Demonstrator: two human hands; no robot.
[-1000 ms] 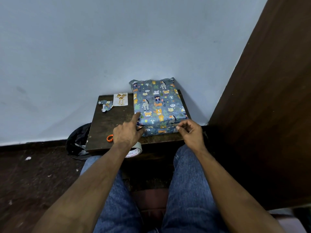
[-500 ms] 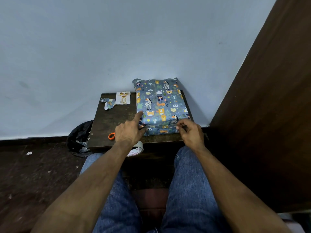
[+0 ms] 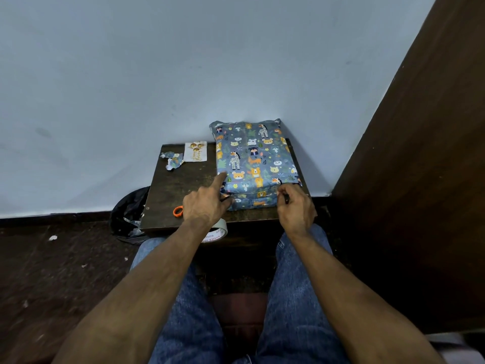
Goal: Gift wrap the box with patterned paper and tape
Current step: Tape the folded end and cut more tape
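1. The wrapped box [image 3: 253,164], covered in blue animal-print paper, is lying on the small dark table [image 3: 183,190], pushed against the wall just beyond both hands.
2. The left hand [image 3: 203,203] is resting at the near left corner of the box, its index finger stretched forward and pressing the paper down on the top edge; the other fingers are loosely curled against the front flap, gripping nothing that can be made out.
3. The right hand [image 3: 295,206] is sitting at the near right corner, fingers curled and pinching at the front fold; whether it is holding a strip of tape or only the paper edge is too small to tell.
4. By my judgement, the near end flap is being closed and fixed. To do this well, the left finger should be keeping the corner crease flat while the right hand is drawing the flap snug across the end, so no slack bubbles under the seam.
5. Any tape should be going across the seam, half on the flap and half on the layer beneath, then being rubbed down from the middle outward.
6. The tape roll [image 3: 216,232] is lying just under the left wrist at the table's near edge, and the orange-handled scissors [image 3: 178,211] just left of that hand, so both are within easy reach.
7. A gift tag [image 3: 195,152] and a paper scrap [image 3: 173,161] are lying well beyond the left hand, near the wall.
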